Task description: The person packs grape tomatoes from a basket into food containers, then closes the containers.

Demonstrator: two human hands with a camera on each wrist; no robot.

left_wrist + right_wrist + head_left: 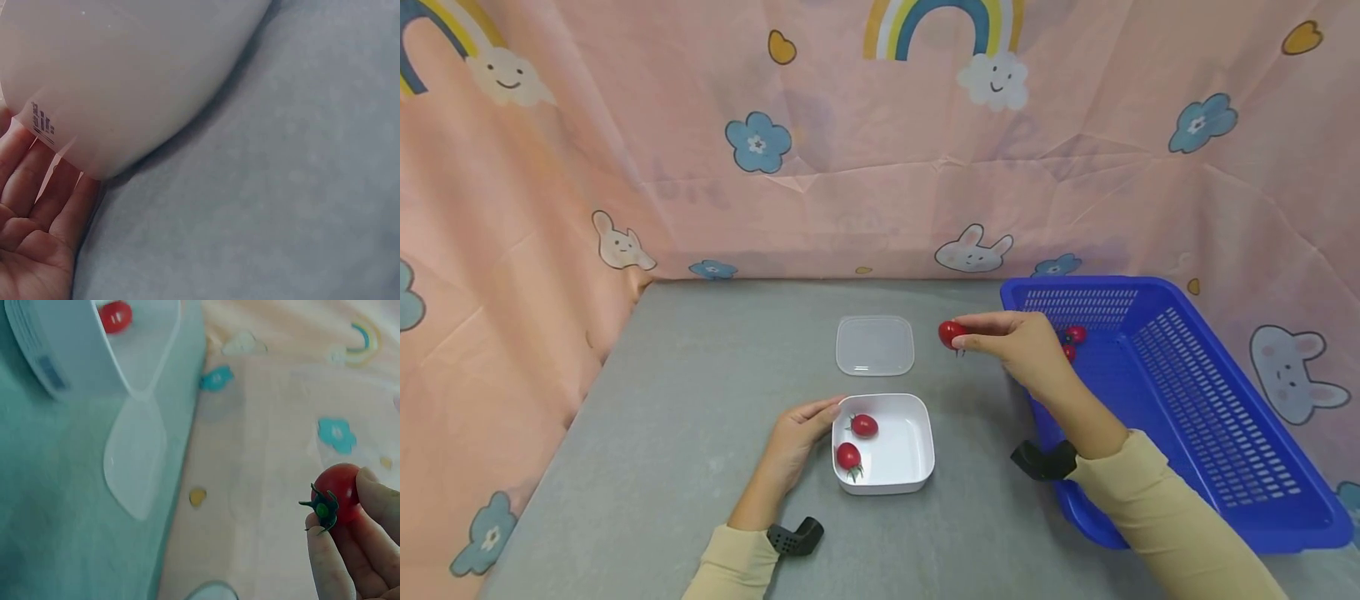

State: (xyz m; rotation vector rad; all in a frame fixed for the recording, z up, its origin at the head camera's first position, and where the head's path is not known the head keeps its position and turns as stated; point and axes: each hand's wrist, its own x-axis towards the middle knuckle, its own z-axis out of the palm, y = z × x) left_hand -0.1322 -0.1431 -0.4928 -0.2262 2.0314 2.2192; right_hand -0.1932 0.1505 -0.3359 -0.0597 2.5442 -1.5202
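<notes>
My right hand (1026,346) pinches a small red cherry tomato (952,334) between thumb and fingertips, above the table. In the right wrist view the tomato (340,490) shows its green stem cap. My left hand (793,437) holds the left back corner of a white plastic box (895,482). The left wrist view shows its fingers (65,203) against the outer wall of the box (125,81). Inside the box lie two cherry tomatoes, one farther back (864,426) and one nearer (848,456).
A translucent lid (875,346) lies flat behind the box on the grey table (647,433). At the right stands a blue perforated basket (1195,442) with a few cherry tomatoes (1076,334), partly hidden by my right hand. A pink printed curtain (850,208) hangs behind.
</notes>
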